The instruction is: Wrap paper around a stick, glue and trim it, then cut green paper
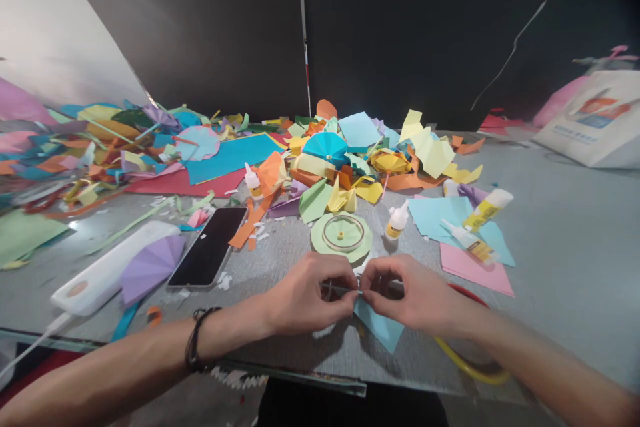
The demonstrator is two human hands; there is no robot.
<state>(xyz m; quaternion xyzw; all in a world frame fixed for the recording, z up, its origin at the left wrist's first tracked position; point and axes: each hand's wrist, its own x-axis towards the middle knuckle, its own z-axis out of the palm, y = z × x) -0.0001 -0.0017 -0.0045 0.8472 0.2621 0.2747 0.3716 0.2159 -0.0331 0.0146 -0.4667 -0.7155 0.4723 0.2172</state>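
Note:
My left hand (313, 293) and my right hand (407, 295) meet low in the middle of the table, and their fingers pinch a thin grey rod (341, 288). Under my right fingers lies a light blue paper piece (379, 325), partly hidden, and I cannot tell whether it is held. Just beyond my hands sits a pale green paper disc (325, 238) with a round ring on it. A small white glue bottle (397, 221) stands to its right.
Coloured paper scraps and folded fans (325, 150) heap across the grey table (320, 347). A black phone (207, 247) and white power bank (113, 268) lie left, beside a purple paper fan (153, 269). Yellow glue bottles (487, 209) sit right, near a red-and-yellow curved band (470, 360). A white tote bag (590, 123) stands far right.

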